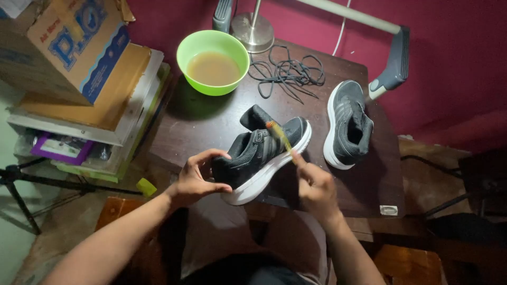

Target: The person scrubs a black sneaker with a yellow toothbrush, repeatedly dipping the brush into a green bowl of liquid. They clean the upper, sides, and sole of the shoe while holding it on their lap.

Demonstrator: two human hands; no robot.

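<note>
Your left hand grips the heel of the black sneaker, tilted up just in front of the green bowl. Your right hand pinches a yellow brush against its laces area. The second sneaker lies right of the bowl.

Two black shoes, one green bowl, one toothbrush, one loose tangle of laces, one cardboard box.
</note>
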